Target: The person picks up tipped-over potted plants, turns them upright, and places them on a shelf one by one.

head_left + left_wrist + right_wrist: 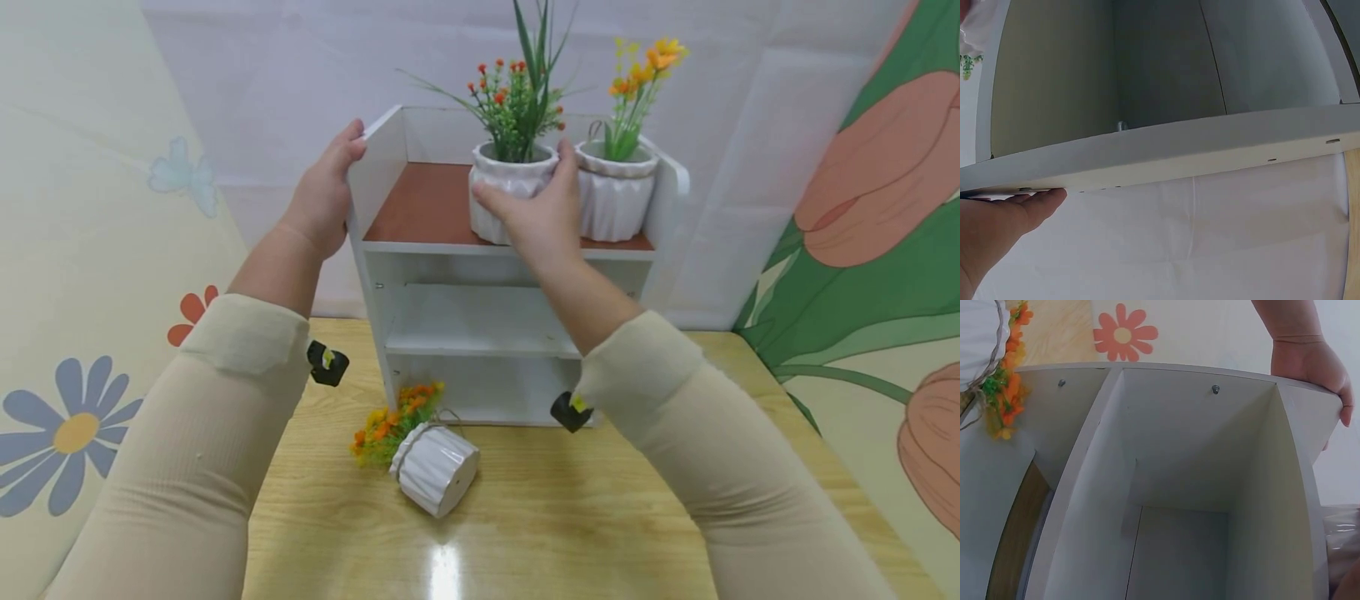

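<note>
A white shelf unit with a brown top board stands on a wooden table. My left hand grips the upper edge of its left side panel, thumb on the front. My right hand is wrapped round a white ribbed pot of red-budded green plants on the top board. A second white pot with yellow and orange flowers stands just right of it. In the right wrist view the left hand shows over the panel's edge.
A third white pot lies tipped on the table in front of the shelf, its orange and yellow flowers pointing at the unit. Two lower shelves hold nothing. Patterned walls close in on the left, back and right.
</note>
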